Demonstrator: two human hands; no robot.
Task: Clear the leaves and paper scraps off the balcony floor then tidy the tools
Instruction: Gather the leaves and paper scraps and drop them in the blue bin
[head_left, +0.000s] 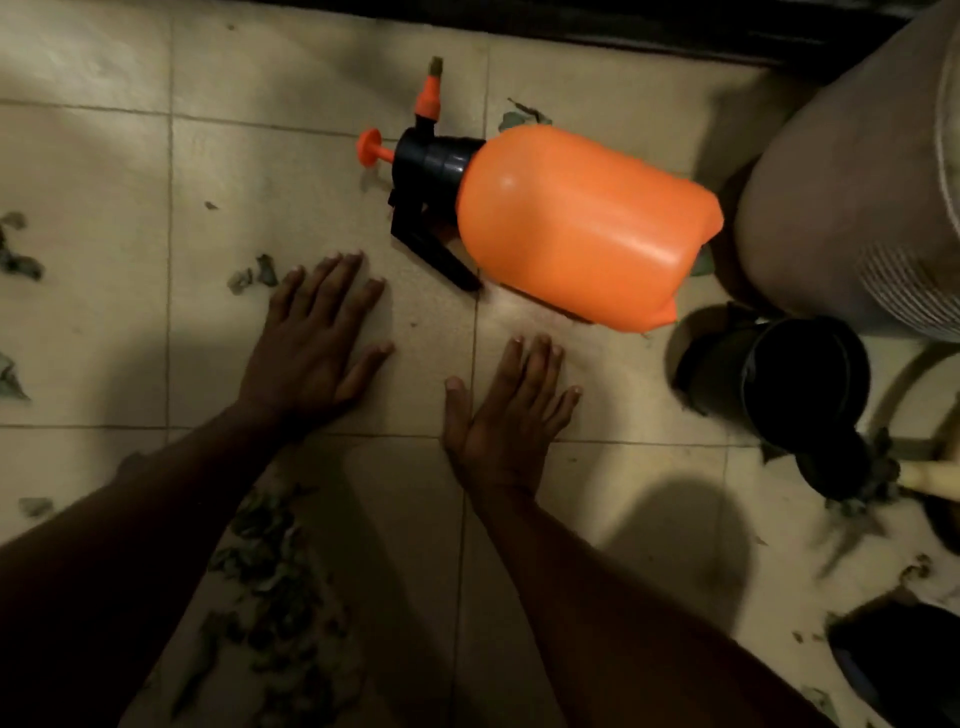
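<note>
An orange pump sprayer bottle (576, 218) with a black head lies on its side on the beige tiled floor (104, 171). My left hand (317, 338) lies flat with straight fingers on the tile, just left of the sprayer's black trigger. My right hand (511, 410) lies flat too, fingers straight, just below the bottle. Neither hand holds anything. A heap of dry leaves (275, 582) lies between my forearms. Small leaf bits (254, 275) sit by my left fingertips, and more leaves (15, 254) lie at the left edge.
A black pot (789, 384) lies tipped over at the right, with leaves and a pale handle (930, 478) beside it. A large grey planter (852, 197) stands at the upper right. A dark container (898, 654) sits at the lower right. A dark ledge (623, 21) runs along the top.
</note>
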